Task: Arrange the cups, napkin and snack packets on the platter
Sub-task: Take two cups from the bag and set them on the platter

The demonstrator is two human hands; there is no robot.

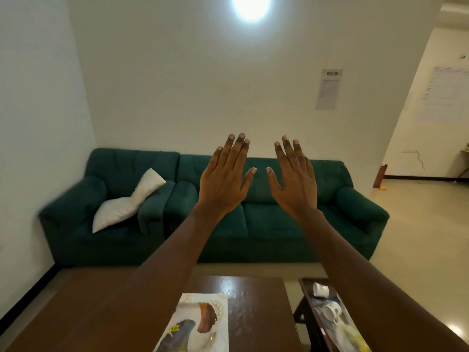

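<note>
My left hand [224,179] and my right hand [294,180] are raised side by side in front of me, backs toward the camera, fingers straight and spread, holding nothing. Far below them, a rectangular printed platter [220,326] lies on the brown table [88,313] at the bottom edge. To the right, a small dark side table [308,295] carries two white cups, one [321,289] at its far end and another [332,311] lying nearer, beside a pale and yellow packet [352,339]. My right forearm hides part of that side table.
A green sofa [266,224] with a white pillow [127,201] stands against the far wall behind the table. A gap of floor separates the two tables. Glossy tiled floor opens to the right, with a red cylinder [380,176] by the wall corner.
</note>
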